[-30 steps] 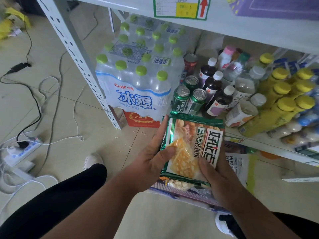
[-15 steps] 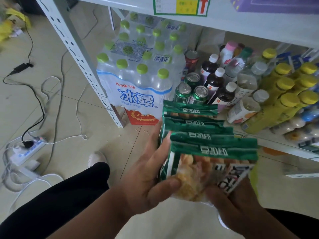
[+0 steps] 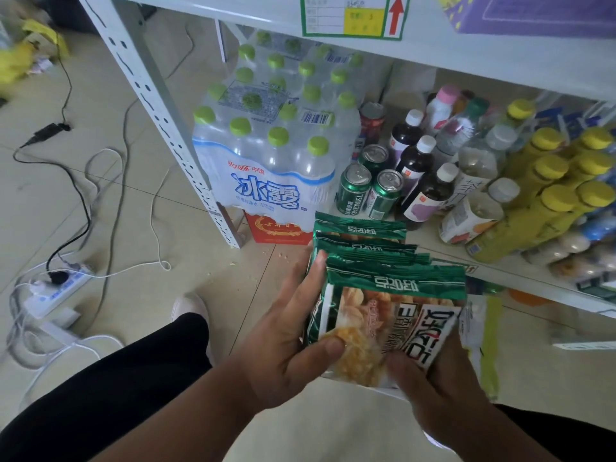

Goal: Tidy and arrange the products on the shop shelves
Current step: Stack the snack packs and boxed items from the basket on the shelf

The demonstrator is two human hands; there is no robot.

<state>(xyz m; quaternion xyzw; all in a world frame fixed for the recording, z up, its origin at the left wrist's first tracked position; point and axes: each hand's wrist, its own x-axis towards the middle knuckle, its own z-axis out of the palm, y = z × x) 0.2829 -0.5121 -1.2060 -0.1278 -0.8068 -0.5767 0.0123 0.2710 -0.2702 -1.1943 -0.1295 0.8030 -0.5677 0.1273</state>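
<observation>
I hold a stack of several green snack packets (image 3: 383, 288) upright between both hands, in front of the low white shelf (image 3: 520, 271). My left hand (image 3: 286, 338) grips the stack's left side, thumb pressed on the front packet. My right hand (image 3: 430, 391) grips the bottom right of the stack from below. The packets' green top seams fan out toward the shelf. Another pale yellow-green bag (image 3: 483, 341) shows behind my right hand.
A shrink-wrapped pack of water bottles (image 3: 266, 155) stands at the shelf's left end beside the upright post (image 3: 156, 105). Green cans (image 3: 366, 191), dark bottles (image 3: 420, 175) and yellow-capped bottles (image 3: 546, 201) crowd the shelf. Cables and a power strip (image 3: 56, 291) lie on the floor at left.
The packets went from lying flat in my hands to standing upright as a fanned stack. Over the last half second they hardly moved.
</observation>
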